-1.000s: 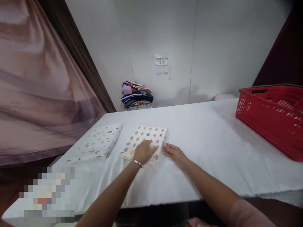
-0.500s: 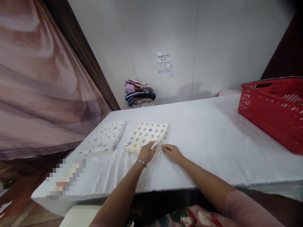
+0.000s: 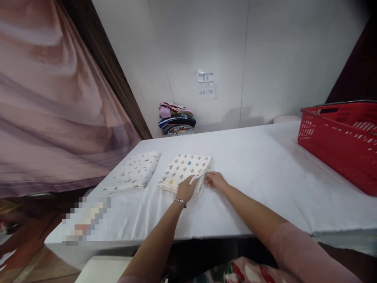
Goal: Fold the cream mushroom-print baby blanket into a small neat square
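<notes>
A folded cream cloth with grey mouse-head prints [image 3: 184, 169] lies on the white table [image 3: 253, 177]. My left hand [image 3: 186, 189] rests on its near right corner, fingers pinched on a lifted edge of the cloth. My right hand [image 3: 214, 179] touches the cloth's right edge with fingers curled at that edge. A second folded white cloth with small grey prints [image 3: 134, 172] lies to the left, apart from both hands.
A red plastic basket [image 3: 341, 141] stands at the table's right end. A stack of folded colourful clothes [image 3: 176, 119] sits against the back wall under two paper labels [image 3: 206, 83]. A pink curtain [image 3: 53, 102] hangs at the left.
My left hand slid from flat on the cloth to its near right corner and pinched up an edge. My right hand closed in on the same edge.
</notes>
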A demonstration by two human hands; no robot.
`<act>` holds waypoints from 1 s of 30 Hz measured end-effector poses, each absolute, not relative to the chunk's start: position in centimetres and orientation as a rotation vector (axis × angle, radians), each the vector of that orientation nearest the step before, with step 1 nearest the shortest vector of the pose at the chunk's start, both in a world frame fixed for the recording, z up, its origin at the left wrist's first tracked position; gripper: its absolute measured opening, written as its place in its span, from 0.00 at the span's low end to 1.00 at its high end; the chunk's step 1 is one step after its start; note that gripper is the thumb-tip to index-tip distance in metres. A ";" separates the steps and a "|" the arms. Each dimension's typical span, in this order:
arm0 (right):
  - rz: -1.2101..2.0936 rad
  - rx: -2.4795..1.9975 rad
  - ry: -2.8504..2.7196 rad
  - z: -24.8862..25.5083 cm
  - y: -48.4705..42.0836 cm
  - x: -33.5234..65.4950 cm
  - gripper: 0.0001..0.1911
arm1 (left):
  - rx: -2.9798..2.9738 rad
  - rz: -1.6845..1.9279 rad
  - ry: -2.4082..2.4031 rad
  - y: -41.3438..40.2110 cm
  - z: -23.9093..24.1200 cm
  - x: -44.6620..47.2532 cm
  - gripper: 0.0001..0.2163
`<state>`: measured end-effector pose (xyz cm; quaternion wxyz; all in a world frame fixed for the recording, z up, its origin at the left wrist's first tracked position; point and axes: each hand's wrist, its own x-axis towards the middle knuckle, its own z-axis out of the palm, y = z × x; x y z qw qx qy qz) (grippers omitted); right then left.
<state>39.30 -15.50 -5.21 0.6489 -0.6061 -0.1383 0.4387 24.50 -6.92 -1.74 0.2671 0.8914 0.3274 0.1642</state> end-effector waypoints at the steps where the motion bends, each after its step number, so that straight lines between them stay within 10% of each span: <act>1: 0.998 -1.376 -0.304 -5.2 -15.2 39.4 0.04 | 2.404 0.461 0.895 -6.9 -1.9 24.5 0.16; 30: 1.083 -1.550 -0.377 -3.8 -13.6 40.1 0.07 | 3.135 0.793 0.206 -7.3 -3.9 23.2 0.11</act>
